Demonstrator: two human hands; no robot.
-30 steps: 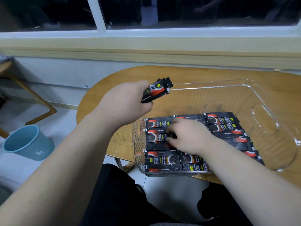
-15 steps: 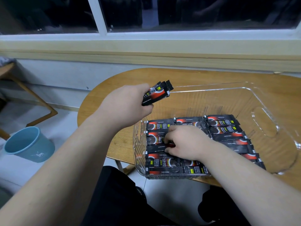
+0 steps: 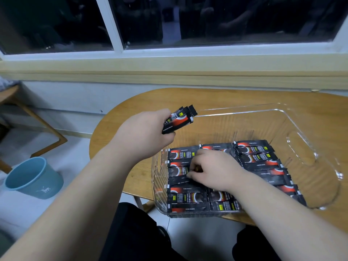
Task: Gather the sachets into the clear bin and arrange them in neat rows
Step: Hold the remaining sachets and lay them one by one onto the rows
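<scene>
A clear plastic bin [image 3: 293, 117] sits on the round wooden table [image 3: 143, 102]. Several black-and-red sachets [image 3: 256, 157] lie flat in rows across its near half. My left hand [image 3: 145, 136] hovers over the bin's far left corner and grips a small bundle of sachets [image 3: 180, 121], their ends fanning out up and to the right. My right hand [image 3: 212, 170] is down inside the bin on the left rows, with curled fingertips pinching the edge of a sachet [image 3: 180, 178] there. Which sachets lie under that hand is hidden.
A blue bucket [image 3: 32, 178] stands on the floor to the left. A wooden chair frame [image 3: 41, 125] is farther left. The window sill and wall run behind the table. The bin's far half and right end with its handle cut-out hold nothing.
My right hand has slid slightly toward me along the left rows. My left hand with its bundle has barely moved.
</scene>
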